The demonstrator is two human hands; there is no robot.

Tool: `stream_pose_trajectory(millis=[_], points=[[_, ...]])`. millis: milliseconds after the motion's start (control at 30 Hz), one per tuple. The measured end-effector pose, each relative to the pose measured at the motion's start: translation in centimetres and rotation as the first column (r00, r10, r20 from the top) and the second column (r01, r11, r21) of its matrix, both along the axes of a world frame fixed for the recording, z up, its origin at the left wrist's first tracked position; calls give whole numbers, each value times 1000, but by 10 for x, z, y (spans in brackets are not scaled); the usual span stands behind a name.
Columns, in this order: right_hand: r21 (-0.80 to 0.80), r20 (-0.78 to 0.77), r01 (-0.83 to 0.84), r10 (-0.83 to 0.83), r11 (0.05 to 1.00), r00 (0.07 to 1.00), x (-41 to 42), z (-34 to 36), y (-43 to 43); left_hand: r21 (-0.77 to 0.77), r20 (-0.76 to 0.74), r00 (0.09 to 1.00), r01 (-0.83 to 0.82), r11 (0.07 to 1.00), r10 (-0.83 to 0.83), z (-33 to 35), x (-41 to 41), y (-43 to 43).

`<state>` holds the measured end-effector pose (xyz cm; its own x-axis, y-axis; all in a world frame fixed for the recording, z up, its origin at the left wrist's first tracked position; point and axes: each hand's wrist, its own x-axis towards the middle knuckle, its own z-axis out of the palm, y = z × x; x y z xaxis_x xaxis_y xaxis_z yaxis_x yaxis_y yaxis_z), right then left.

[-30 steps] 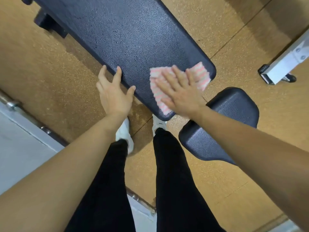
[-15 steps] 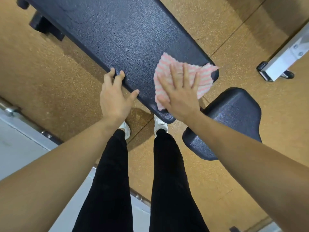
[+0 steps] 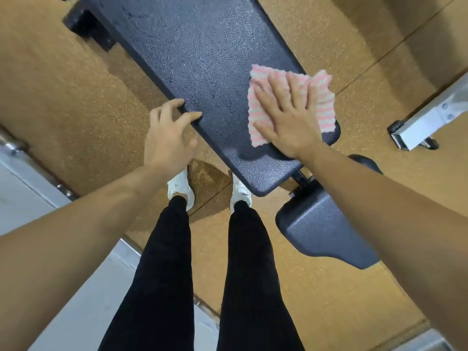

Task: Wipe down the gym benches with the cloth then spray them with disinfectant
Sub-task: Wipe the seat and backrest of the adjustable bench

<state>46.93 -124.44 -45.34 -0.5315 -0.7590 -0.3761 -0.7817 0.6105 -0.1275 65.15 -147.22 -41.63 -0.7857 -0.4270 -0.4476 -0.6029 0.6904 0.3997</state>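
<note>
A long dark padded gym bench (image 3: 202, 72) runs diagonally from the top left to the centre. A pink-and-white striped cloth (image 3: 321, 97) lies flat on its near right end. My right hand (image 3: 288, 117) presses flat on the cloth, fingers spread and pointing away from me. My left hand (image 3: 169, 138) curls its fingers over the bench's near left edge. A smaller dark seat pad (image 3: 319, 229) sits lower right, partly hidden behind my right forearm. No spray bottle is in view.
My black-trousered legs and white shoes (image 3: 181, 188) stand on tan speckled flooring (image 3: 63, 102) just before the bench. A white metal frame foot (image 3: 415, 127) stands at the right. A pale floor strip with a metal rail (image 3: 30, 173) runs along the left.
My right hand has slid the cloth farther up and right along the bench end. My left hand has shifted from lying on the pad to gripping its edge.
</note>
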Motion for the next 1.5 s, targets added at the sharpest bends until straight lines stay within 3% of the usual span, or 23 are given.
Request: stream_pose_trajectory(millis=[200,367,533,633,800,1133,1267,1500], points=[[13,0,302,-302,953,953,-15,2,-55,30,-76,997,28,999,-25,-5,1,-2],[-5,4,17,-17,1000,1000,51,-8,-71,69,-138,990,23,997,-13,-9,6,-11],[-47,46,-77,79,996,996,79,-3,-65,14,-232,964,-134,991,133,-6,-1,-33],[-71,72,-58,63,996,995,85,7,-50,8,-176,965,-198,980,197,-6,-16,-48],[25,87,1,-3,1000,996,83,9,-53,36,-118,956,-267,963,270,-13,-45,-63],[34,20,158,-159,987,987,-42,4,-149,-27,-82,993,-83,996,81,-13,-37,-85],[28,-20,134,-134,991,991,-26,-2,-143,-69,-68,995,-74,995,70,-15,-36,-88],[47,20,-70,69,996,997,51,-5,-124,9,-129,984,-126,992,126,-21,-37,-92]])
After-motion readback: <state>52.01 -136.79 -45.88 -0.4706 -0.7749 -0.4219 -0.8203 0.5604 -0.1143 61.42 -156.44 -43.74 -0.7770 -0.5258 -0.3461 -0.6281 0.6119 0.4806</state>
